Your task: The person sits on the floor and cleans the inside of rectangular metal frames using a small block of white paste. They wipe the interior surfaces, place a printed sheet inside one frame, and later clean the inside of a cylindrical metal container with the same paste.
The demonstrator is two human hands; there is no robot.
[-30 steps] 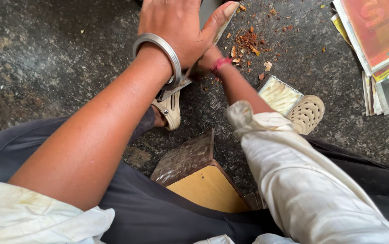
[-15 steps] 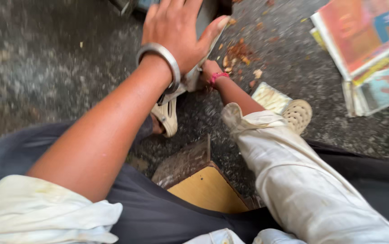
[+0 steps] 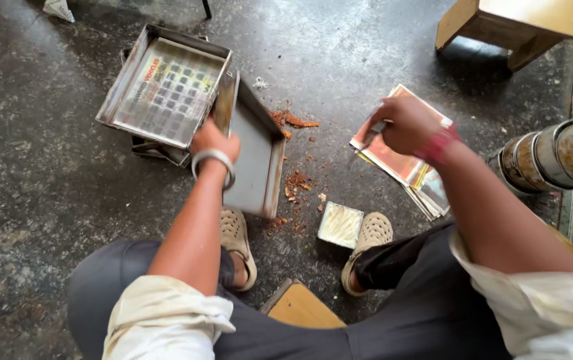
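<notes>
The dark, speckled floor takes up most of the view, with a wooden stool at the far right and a row of round metal tins along the right edge. At the far left a metal tray lined with printed paper rests on other trays. Just right of it, the left hand is closed on the long rim of an unlined grey tray, holding it tilted up on edge over the floor. To the right, the right hand is curled with fingers pinched on the top sheet of a stack of printed papers. Reddish crumbs lie between tray and stack, and a small pale block sits near the feet. The step in hand looks like lining trays: one is done, the bare one is held ready. The next move seems to call for peeling off a single sheet and carrying it left into the bare tray.
</notes>
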